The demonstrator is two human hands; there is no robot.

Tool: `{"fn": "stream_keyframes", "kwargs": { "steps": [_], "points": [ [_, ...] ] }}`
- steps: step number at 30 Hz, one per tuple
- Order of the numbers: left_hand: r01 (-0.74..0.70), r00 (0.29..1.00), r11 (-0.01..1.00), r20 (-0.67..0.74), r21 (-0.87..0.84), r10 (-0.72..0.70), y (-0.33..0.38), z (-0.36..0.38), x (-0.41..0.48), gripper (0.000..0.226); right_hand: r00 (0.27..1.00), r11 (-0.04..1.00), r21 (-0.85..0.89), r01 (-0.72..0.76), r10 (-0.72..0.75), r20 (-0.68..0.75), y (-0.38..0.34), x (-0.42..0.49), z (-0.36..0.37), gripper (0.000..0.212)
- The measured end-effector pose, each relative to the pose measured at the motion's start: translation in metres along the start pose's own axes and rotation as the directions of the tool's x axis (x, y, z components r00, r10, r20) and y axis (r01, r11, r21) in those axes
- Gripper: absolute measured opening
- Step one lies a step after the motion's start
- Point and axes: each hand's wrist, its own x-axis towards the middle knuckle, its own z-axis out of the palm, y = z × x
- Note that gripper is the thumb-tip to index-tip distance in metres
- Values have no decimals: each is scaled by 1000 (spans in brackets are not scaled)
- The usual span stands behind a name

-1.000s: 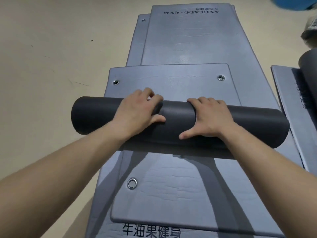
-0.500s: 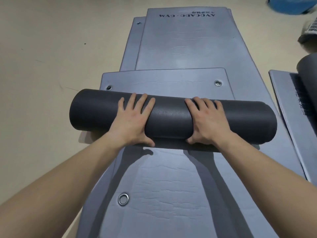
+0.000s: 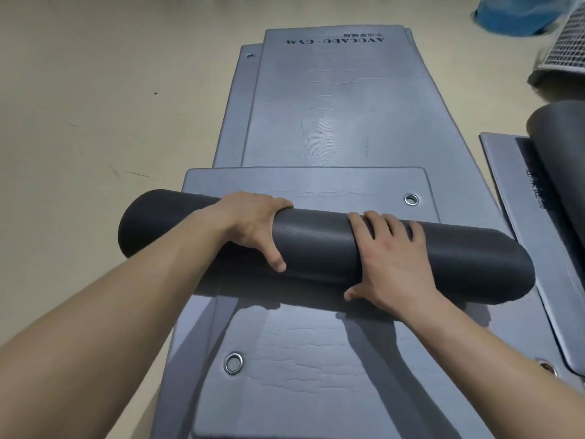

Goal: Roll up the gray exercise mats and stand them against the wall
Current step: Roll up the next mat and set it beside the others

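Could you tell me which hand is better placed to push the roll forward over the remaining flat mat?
Probably the right hand: it lies flat atop the rolled mat, with its palm behind the roll. The left hand is hooked over the far side.

We see a smooth beige floor (image 3: 95, 122) with a few dark scuff marks at the left. At its far right lies a blurred blue object (image 3: 512, 14), and near it a white mesh-patterned thing (image 3: 566, 49).

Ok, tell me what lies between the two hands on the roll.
Only a bare stretch of the dark rolled mat, from left hand to right hand; the head view shows it.
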Motion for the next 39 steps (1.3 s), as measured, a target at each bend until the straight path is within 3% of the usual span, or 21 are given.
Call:
{"fn": "stream_keyframes", "kwargs": {
  "steps": [2, 5, 7, 9, 12, 14, 18, 21, 26, 29, 34, 37, 39],
  "points": [
    [5, 991, 1000, -132, 8, -3, -3, 7, -7, 119, 999, 1000, -7, 28, -28, 16, 6, 14, -6, 128],
    [77, 868, 986, -497, 147, 6, -2, 37, -19, 121, 981, 993, 112, 40, -60, 183, 27, 58, -33, 125],
    [129, 833, 969, -553, 211, 10, -1, 49, -15, 128, 955, 981, 191, 41, -95, 280, 36, 86, -47, 131],
    [127, 825, 977, -564, 170, -9, -6, 44, 0, 127, 975, 986, 157, 63, -94, 200, 37, 94, -40, 134],
    [71, 865, 991, -502, 113, -5, -17, 16, 21, 126, 997, 1000, -2, 29, -29, -73, 20, 72, -6, 145],
    [47, 896, 994, -445, 97, 1, -22, 1, 36, 127, 989, 999, -24, 30, -33, -142, 19, 70, 10, 149],
    [77, 932, 996, -353, -41, -86, -31, -27, 65, 126, 996, 997, 43, 59, -56, -70, 39, 119, 0, 143],
    [129, 954, 991, -266, -43, -136, -36, -40, 84, 124, 994, 991, 89, 101, -105, 38, 52, 147, -2, 147],
    [241, 952, 970, -185, -29, -243, -28, -51, 94, 118, 981, 974, 168, 152, -170, 97, 69, 169, -7, 144],
    [324, 939, 946, -123, -2, -322, -17, -46, 83, 115, 989, 972, 188, 140, -147, 25, 79, 163, -3, 132],
    [439, 897, 896, -32, -68, -441, 4, -35, 56, 122, 995, 951, 308, 19, 13, -103, 76, 122, 28, 98],
    [480, 876, 858, 44, -183, -481, 21, -23, 37, 121, 989, 892, 439, -104, 139, -47, 62, 89, 47, 75],
    [485, 873, 797, 144, -360, -467, 31, -4, 22, 122, 970, 779, 584, -229, 234, 68, 46, 67, 46, 63]
  ]
}}
